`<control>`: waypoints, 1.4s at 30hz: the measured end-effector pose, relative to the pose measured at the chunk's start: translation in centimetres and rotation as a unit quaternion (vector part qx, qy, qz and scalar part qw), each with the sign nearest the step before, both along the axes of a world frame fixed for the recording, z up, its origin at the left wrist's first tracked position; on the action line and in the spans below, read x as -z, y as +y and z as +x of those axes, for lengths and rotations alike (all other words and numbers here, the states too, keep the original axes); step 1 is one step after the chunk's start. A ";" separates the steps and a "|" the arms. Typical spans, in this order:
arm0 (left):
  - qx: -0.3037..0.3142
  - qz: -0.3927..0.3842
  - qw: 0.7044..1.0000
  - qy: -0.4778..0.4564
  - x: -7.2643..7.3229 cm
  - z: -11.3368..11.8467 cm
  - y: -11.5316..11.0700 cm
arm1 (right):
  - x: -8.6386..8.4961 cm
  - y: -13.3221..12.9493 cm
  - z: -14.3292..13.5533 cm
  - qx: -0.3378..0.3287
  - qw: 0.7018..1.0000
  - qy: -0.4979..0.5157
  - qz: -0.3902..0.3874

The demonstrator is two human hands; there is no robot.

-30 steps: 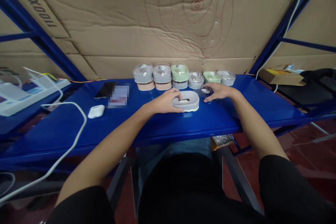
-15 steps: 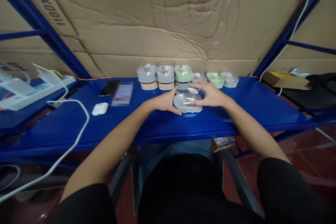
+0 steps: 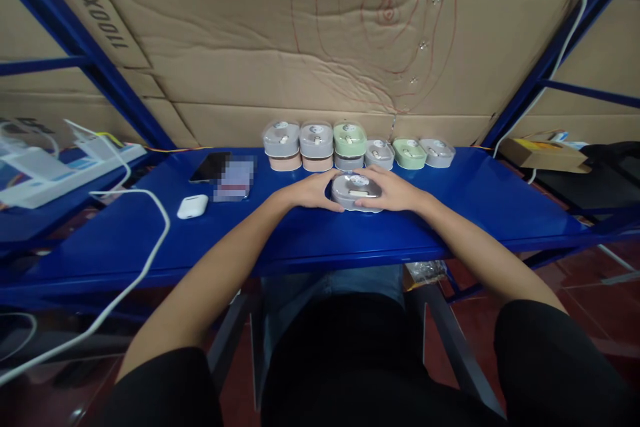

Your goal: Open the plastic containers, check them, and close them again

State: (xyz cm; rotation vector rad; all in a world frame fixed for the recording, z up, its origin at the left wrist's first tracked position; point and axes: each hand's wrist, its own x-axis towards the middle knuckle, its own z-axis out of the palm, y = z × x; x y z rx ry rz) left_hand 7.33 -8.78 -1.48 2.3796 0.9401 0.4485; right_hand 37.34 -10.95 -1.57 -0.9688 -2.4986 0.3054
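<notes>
A grey oval box with a clear lid (image 3: 351, 185) sits on the blue table, a round sticker on its top and a pale clip at its front. My left hand (image 3: 315, 191) is curved round its left side, thumb low at the front corner. From the right, my right hand (image 3: 397, 191) grips it, fingers over the far edge and the thumb near the clip. Just behind stand similar boxes: a green one (image 3: 350, 137) stacked on a grey one, and a small grey one (image 3: 380, 155).
Two more stacks (image 3: 283, 140) (image 3: 316, 140) stand left at the back; single green (image 3: 409, 153) and grey (image 3: 437, 152) boxes stand right. On the left lie a white earphone case (image 3: 193, 207), a phone (image 3: 207, 167) and a blurred item. A white cable (image 3: 160, 213) hangs over the table's left side.
The clear lid, held raised and tilted between my hands before, now lies down on the grey box. My right hand has moved left and lower, closing in on the box's side.
</notes>
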 end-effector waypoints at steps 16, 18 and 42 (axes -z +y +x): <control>-0.027 -0.045 0.999 -0.013 0.3 -0.4 0.4 | -3.7 4.1 7.7 0.109 0.980 0.146 0.075; -0.033 -0.050 0.998 -0.002 0.1 -0.3 0.3 | -4.9 6.0 10.3 0.245 0.941 0.190 0.135; -0.032 -0.020 0.999 0.030 -0.4 -0.2 -0.2 | -3.1 10.6 13.1 0.626 0.770 0.094 0.081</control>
